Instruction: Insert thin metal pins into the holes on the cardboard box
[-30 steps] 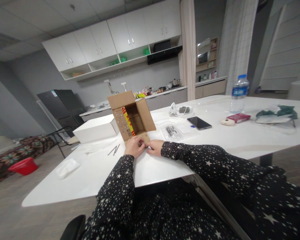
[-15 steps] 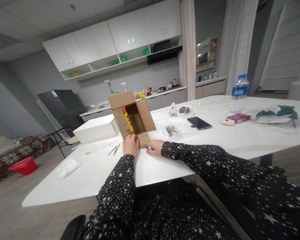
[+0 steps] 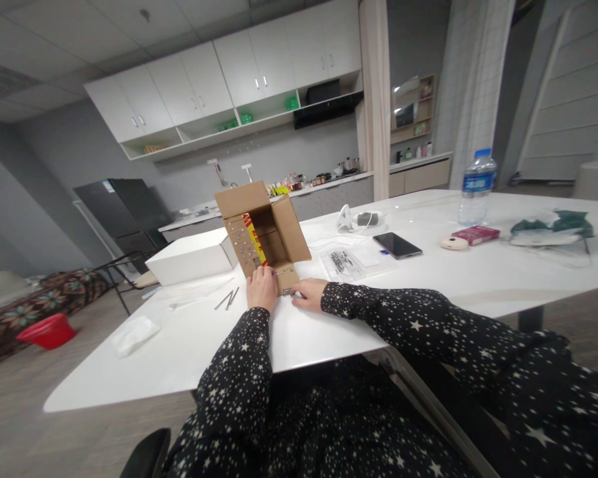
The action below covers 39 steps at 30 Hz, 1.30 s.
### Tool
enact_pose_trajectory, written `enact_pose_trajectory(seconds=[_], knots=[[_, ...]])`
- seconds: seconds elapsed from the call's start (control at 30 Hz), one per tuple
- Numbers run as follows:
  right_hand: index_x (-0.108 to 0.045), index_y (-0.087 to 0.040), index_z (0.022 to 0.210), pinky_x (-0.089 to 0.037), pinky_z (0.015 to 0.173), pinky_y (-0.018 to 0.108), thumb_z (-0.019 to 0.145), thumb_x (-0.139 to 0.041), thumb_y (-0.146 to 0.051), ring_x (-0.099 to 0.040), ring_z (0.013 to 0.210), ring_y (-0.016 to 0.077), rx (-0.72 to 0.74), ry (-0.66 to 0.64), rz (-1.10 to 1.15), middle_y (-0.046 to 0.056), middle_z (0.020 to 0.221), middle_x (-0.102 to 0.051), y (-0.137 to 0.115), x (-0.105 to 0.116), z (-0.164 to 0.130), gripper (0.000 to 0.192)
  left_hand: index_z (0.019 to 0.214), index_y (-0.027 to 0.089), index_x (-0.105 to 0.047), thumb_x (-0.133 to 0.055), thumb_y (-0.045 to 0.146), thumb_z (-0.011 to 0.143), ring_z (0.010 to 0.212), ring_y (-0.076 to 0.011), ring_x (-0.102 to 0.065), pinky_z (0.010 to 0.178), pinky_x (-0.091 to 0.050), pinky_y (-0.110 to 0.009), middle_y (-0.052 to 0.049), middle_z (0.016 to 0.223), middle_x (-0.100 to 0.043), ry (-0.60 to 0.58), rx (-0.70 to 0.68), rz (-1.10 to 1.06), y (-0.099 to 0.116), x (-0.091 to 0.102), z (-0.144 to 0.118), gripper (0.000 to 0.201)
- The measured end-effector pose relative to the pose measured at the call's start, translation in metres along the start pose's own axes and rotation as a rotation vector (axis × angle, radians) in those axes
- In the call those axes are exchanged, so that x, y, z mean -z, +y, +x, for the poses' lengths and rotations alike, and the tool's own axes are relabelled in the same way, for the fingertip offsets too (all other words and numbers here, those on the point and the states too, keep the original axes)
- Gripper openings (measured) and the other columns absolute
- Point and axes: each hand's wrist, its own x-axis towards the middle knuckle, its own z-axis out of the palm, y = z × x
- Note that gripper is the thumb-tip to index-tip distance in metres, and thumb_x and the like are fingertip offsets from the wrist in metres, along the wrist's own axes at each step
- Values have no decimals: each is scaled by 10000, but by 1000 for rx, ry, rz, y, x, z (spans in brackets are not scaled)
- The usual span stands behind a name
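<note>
Fingers of our left hand point(image 3: 262, 288) curl against the near flap of the cardboard box point(image 3: 262, 231), knuckles toward us; the tips are hidden, so we cannot tell whether they pinch the flap or only press on it. Our right hand point(image 3: 308, 294) lies flat on the desk point(image 3: 478, 279) just at 3 o'clock of the left, fingers point(image 3: 297, 296) extended and loose, gripping nothing, tips touching the flap's corner. A small dark item sits between the two hands; too small to identify.

Box position: on its side at 12 o'clock of the hands, mouth toward us, flaps splayed. One inner flap carries a red-and-yellow printed strip; the lettering is unreadable. Its left outer face shows rows of small pale marks, not legible.

At 10 o'clock of the box, touching it, lies a white box point(image 3: 192, 255), unmarked. Two thin metal rods point(image 3: 228, 298) lie at 9 o'clock of the left hand. A clear bag point(image 3: 346, 261) with dark parts is at 2 o'clock of the right hand, its contents indistinct. Beyond, at 2 o'clock, a dark phone point(image 3: 397, 244), then a water bottle point(image 3: 475, 187) with a blue label, text too blurred to read. A red packet point(image 3: 475, 234) beside the bottle has no readable print.
</note>
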Motion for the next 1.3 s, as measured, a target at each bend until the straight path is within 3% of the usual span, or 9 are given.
enact_pose_trajectory(seconds=[0.23,0.63,0.97,1.13,1.3], knots=[[-668,-184,1030,-420,679,257,788,-503,-326,-618,784,192,4,-3,-7,57,809,-682,-1,2,0,325,944,176,-523,-363,247,879,956,-253,-528,801,-371,-375,-104,957,-581,63,0,-35,1,1,-1,187],[-661,-178,1029,-412,663,259,779,-487,-339,-614,763,195,9,-7,-7,57,783,-677,1,0,2,345,920,196,-492,-411,250,855,940,-238,-551,798,-377,-365,-79,937,-613,58,10,-165,-3,0,1,118],[-667,-175,1032,-418,693,255,793,-486,-339,-622,812,195,-6,-29,-3,63,833,-689,-1,2,-1,342,815,192,-498,-475,243,800,708,-157,-549,721,-404,-289,-19,735,-582,356,16,-421,-1,7,1,58],[-658,-185,1045,-414,667,250,791,-495,-345,-620,785,190,-19,-23,3,52,810,-682,0,2,-1,341,760,199,-478,-512,215,744,653,-135,-529,722,-407,-282,9,693,-572,243,-98,-456,3,13,-3,40],[-658,-188,1008,-414,654,261,781,-489,-341,-614,751,193,-10,-10,9,48,785,-671,2,0,0,322,738,206,-474,-517,216,714,644,-128,-535,666,-416,-257,21,674,-566,62,-108,-480,5,15,-5,50]])
